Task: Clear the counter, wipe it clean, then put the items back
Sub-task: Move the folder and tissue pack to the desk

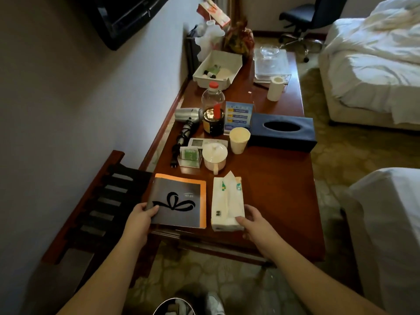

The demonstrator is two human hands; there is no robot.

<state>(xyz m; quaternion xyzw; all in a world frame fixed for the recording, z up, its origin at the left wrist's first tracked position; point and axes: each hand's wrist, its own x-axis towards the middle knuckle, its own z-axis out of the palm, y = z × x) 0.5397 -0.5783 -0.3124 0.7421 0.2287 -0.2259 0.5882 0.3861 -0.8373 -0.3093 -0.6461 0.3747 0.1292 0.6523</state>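
Most of the counter [272,189] is crowded, so clearing looks barely begun. The left hand [142,215] pinches the dark booklet [179,201] at the near edge; the right hand [252,220] grips the tissue pack [227,203] beside it. Wiping remains undone.

Black flat-screen TV [127,17] on wall, top left. Dark wooden slatted luggage rack [91,205] below it. Two white-sheeted beds [372,64] at right w/ black swivel office chair [304,19] beyond.
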